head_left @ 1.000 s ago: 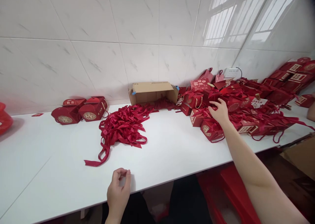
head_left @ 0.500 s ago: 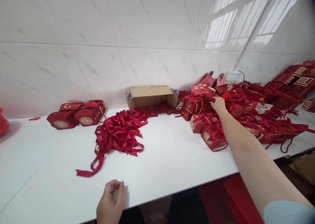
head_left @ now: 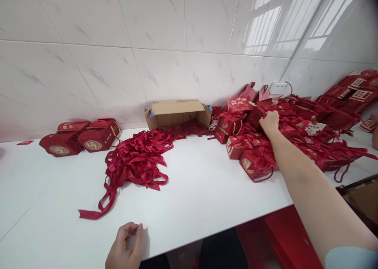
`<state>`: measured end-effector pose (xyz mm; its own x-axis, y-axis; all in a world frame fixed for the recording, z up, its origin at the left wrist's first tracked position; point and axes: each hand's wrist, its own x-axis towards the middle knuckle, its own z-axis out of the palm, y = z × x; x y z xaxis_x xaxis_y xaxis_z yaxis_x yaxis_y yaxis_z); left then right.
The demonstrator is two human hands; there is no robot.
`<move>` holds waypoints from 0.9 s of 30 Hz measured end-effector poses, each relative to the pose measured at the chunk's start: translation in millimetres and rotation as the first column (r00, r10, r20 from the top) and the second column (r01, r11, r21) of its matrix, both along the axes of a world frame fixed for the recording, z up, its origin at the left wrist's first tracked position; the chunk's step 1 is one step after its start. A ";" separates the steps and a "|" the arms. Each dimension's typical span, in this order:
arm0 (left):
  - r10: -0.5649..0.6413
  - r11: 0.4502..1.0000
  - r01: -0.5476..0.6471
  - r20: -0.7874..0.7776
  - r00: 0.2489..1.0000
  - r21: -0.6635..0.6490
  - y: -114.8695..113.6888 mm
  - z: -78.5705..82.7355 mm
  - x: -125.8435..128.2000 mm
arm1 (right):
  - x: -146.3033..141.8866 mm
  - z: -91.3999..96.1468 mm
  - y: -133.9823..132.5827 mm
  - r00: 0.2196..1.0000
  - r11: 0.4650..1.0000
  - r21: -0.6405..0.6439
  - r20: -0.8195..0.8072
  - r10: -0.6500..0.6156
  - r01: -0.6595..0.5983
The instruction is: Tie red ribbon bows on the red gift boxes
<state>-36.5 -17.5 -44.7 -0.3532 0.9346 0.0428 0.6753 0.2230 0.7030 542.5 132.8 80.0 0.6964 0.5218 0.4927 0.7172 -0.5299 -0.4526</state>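
Note:
My right hand (head_left: 269, 122) reaches into the pile on the right, its fingers closed on the top of a red gift box (head_left: 258, 114) among the others. Which part the fingertips grip is partly hidden. Around it stand red boxes with bows and cord handles, among them a front box (head_left: 256, 167) with a gold emblem. My left hand (head_left: 125, 243) rests at the table's near edge, thumb and fingertips curled together with nothing in them. A tangled heap of red ribbons (head_left: 136, 158) lies beyond it, one loose end trailing toward the hand.
Two red boxes without bows, one of them this box (head_left: 96, 137), stand at the left by the tiled wall. An open cardboard box (head_left: 177, 108) lies on its side behind the ribbons. A white power strip (head_left: 279, 88) is at the back right. More stacked boxes (head_left: 351, 89) fill the far right.
My right hand has moved slightly right within the pile, still closed on the gift box. My left hand keeps its curled pose. The view has shifted a little, moving the left-hand things further left.

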 end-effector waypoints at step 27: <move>-0.046 0.999 0.046 0.007 0.999 0.012 -0.9 -3.7 -4.0 | -66.2 9.9 22.5 0.960 0.941 0.219 -0.055 0.275 -0.257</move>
<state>-40.6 -18.4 -48.4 -0.3100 0.9493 0.0519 0.6798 0.1831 0.7102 476.3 155.4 89.9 0.5891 0.5865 0.5559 0.7742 -0.2128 -0.5961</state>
